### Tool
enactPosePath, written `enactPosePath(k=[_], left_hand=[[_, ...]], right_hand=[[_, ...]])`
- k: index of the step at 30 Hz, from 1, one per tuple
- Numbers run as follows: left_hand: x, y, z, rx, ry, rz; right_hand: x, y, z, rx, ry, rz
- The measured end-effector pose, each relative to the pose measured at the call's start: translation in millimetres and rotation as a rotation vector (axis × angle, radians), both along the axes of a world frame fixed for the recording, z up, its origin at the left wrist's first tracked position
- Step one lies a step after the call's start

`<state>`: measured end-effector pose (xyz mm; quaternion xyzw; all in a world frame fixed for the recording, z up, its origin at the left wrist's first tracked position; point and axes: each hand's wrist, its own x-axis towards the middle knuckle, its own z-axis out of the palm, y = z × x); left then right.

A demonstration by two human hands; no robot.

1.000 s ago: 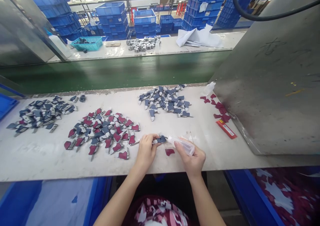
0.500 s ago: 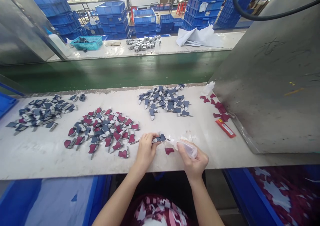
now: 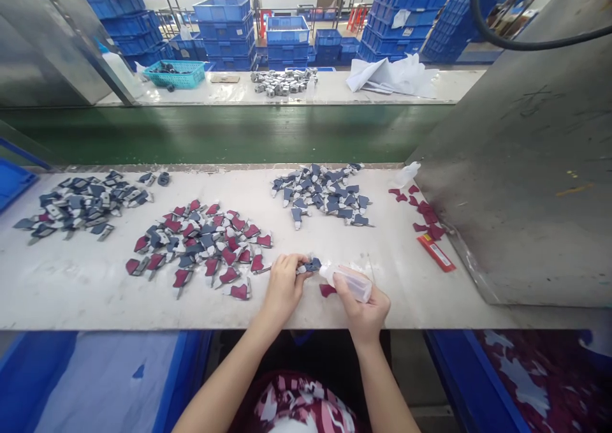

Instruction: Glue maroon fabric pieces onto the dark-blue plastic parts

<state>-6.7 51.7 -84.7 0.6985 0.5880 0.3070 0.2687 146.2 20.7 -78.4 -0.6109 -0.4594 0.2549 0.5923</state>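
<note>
One bottle has shifted nearer one blue-grey part.

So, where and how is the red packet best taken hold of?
Probably pinch the packet across its middle, by the long edges, from the near left. It lies long and flat; maroon pieces crowd its far end, and the metal panel rises on its right.

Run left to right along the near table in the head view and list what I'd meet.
Blue-grey pile → mixed maroon and blue-grey pile → left hand holding a small part → right hand holding a translucent bottle → red packet.
</note>
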Motion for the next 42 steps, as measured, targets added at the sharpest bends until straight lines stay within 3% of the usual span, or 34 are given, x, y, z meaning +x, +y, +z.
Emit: enactPosePath(k=[11,24,35,42], left_hand=[[1,0,-0.5,-0.006,-0.009,-0.006],[1,-1,-0.5,-0.011,-0.024,-0.001],[-1,-1,-3.0,0.017,-0.029,-0.012],[-1,0,-3.7,0.022,-0.027,-0.001]], right_hand=[[3,1,-5.5,0.008,-0.046,0.01],[2,0,0.6,-0.005,0.003,0.045],[10,3,7.7,-0.027,0.029,-0.107],[13,3,5.5,-0.035,0.032,-0.121]])
